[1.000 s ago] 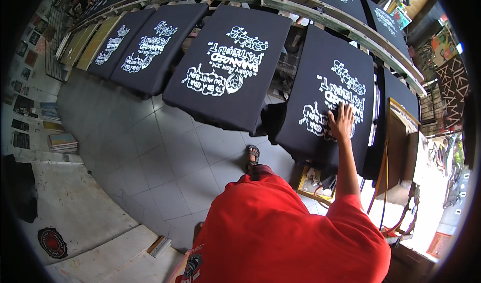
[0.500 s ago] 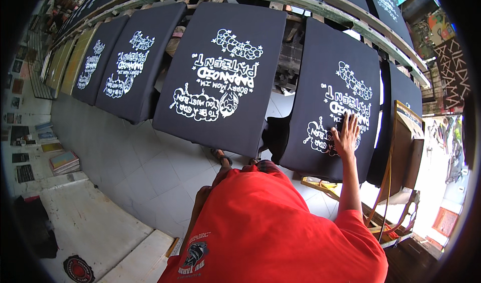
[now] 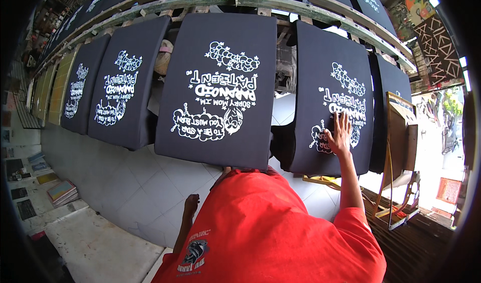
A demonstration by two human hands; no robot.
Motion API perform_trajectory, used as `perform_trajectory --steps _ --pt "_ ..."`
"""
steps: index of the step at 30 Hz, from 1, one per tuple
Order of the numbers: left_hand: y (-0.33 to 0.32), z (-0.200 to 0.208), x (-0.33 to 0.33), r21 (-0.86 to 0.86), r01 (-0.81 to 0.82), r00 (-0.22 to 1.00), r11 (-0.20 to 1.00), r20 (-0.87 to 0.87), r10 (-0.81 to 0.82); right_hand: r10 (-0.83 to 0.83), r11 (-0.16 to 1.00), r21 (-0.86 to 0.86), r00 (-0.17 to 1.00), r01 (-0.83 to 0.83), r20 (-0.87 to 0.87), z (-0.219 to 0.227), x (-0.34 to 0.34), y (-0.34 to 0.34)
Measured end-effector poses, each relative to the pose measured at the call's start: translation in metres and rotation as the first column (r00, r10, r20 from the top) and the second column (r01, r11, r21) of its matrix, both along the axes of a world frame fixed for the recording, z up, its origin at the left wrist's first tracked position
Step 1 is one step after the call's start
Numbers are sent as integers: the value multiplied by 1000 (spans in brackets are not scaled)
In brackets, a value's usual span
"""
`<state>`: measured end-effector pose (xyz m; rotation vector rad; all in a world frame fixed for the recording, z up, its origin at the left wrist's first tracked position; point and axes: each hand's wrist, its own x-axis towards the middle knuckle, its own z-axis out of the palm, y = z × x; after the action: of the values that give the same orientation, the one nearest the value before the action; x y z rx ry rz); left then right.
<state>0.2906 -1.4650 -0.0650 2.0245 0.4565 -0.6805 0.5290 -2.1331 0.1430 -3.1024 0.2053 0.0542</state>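
My right hand (image 3: 340,135) lies with fingers outstretched on the white print of a black T-shirt (image 3: 313,57), which is stretched flat over a board. Its fingertips cover part of the lettering, and it grips nothing. Beside my body, away from the boards, hangs my left hand (image 3: 192,203). Its fingers are curled in, and I see nothing in them. Directly ahead is another black T-shirt (image 3: 173,102) on its board, bearing the same white lettering and cloud shapes.
Further printed black shirts (image 3: 107,65) line the left, then yellowish boards (image 3: 62,87). Wooden rails (image 3: 210,0) run behind them, with more shirts beyond. A framed screen (image 3: 401,132) leans at the right above a yellow metal stand (image 3: 396,215). A whitish tabletop (image 3: 100,243) stands at lower left.
My left hand has swung out from my side. My right hand stays on the shirt, slightly shifted. The view has tilted, so the boards sit lower at the left.
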Motion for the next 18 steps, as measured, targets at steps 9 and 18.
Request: perform_trajectory --steps 9,18 --pt "-8 -19 28 42 188 980 981 52 -191 254 898 294 930 -329 265 30 140 173" --pt "6 -8 -36 220 186 956 958 185 -228 534 838 67 838 -542 110 -13 200 297"
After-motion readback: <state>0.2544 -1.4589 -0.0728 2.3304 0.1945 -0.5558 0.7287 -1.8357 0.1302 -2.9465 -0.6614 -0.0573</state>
